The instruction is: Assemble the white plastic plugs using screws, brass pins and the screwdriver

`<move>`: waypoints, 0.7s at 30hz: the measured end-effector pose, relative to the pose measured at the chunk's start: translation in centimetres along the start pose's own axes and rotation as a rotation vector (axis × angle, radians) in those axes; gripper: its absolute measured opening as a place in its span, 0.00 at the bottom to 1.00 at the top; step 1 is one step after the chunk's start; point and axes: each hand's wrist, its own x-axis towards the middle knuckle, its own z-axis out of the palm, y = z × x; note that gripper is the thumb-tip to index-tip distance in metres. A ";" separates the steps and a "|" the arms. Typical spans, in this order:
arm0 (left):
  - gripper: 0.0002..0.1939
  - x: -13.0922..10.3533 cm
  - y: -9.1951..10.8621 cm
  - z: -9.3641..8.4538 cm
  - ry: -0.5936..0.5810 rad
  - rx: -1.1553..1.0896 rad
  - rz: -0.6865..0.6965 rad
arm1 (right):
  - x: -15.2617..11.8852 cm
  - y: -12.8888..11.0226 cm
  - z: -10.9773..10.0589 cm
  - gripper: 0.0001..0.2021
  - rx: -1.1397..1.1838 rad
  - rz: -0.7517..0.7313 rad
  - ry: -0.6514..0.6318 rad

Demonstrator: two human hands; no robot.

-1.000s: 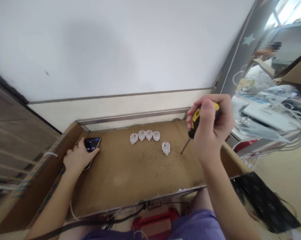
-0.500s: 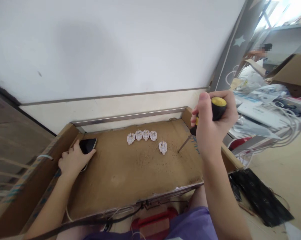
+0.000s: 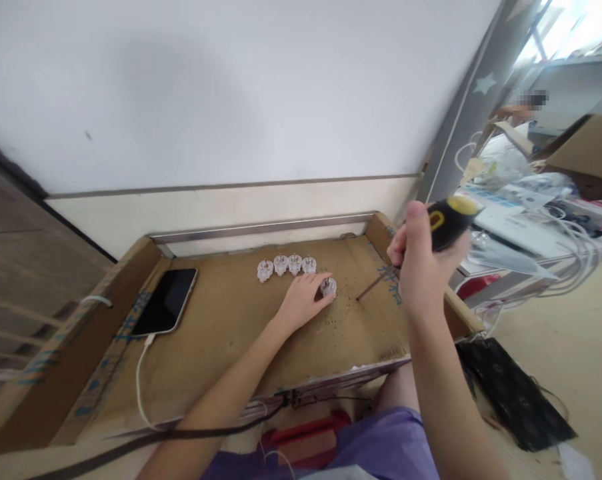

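My left hand is closed around the edge of a small white plug, its metal pins pointing up, on the cardboard surface. My right hand grips a black and yellow screwdriver, held at a slant. The screwdriver's tip touches the cardboard to the right of the plug, or hovers just over it; I cannot tell which. Farther back, several more white plugs sit side by side in a row, pins up. A phone lies at the left of the cardboard with a white cable plugged in.
A cardboard tray with raised sides stands against a white wall. A black cable crosses its front. To the right, a cluttered table holds bags, cables and a carton. Another person is in the background.
My left hand has let go of the phone and moved right to the single plug, gripping it. My right hand's hold on the screwdriver has shifted, and the handle leans farther right.
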 end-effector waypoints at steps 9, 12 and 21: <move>0.23 -4.2 -0.6 0.1 0.065 -0.101 -0.068 | -1.6 -6.4 1.5 0.12 0.307 -0.021 0.114; 0.19 -4.5 -0.5 0.2 0.061 -0.079 -0.070 | -2.7 -6.4 2.3 0.14 0.312 0.066 0.043; 0.15 -4.5 -0.4 0.0 0.057 -0.092 -0.102 | -3.4 -6.0 2.3 0.15 0.299 0.071 0.043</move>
